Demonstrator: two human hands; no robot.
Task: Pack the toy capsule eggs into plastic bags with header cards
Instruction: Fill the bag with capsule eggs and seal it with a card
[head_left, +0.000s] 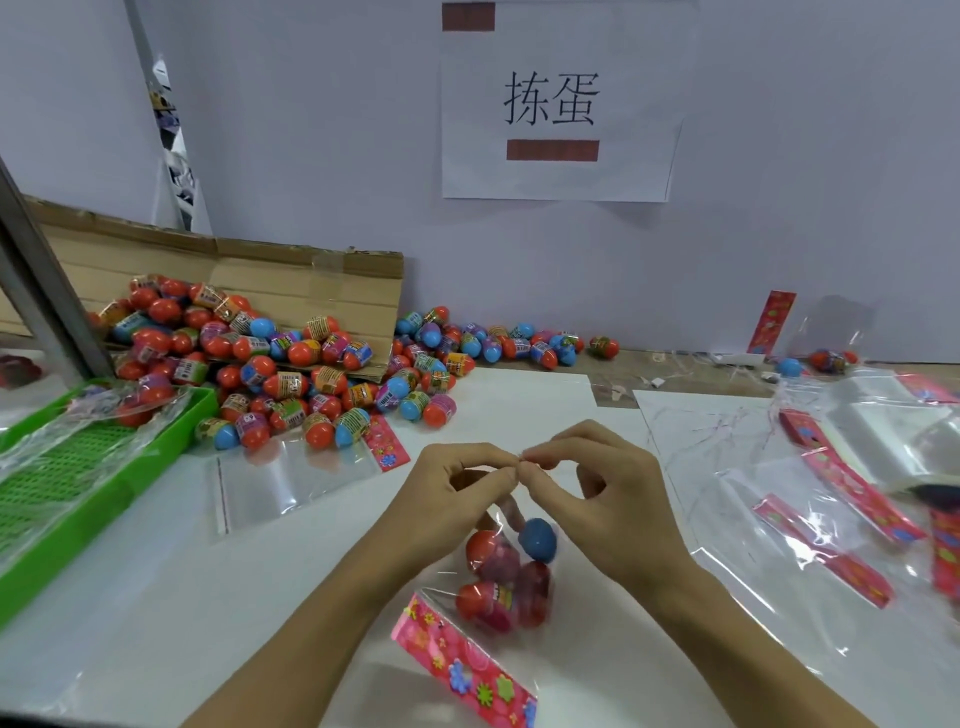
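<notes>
A clear plastic bag hangs over the white table, filled with several red and blue capsule eggs. A pink flowered header card sits at the bag's lower end, near me. My left hand and my right hand meet fingertip to fingertip above the bag, each pinching its top edge. A large heap of loose capsule eggs lies at the back left. An empty clear bag with its pink header card lies flat in front of the heap.
A green plastic tray draped in plastic stands at the left. A torn cardboard sheet lies behind the egg heap. More bags with pink cards are spread at the right. A paper sign hangs on the wall.
</notes>
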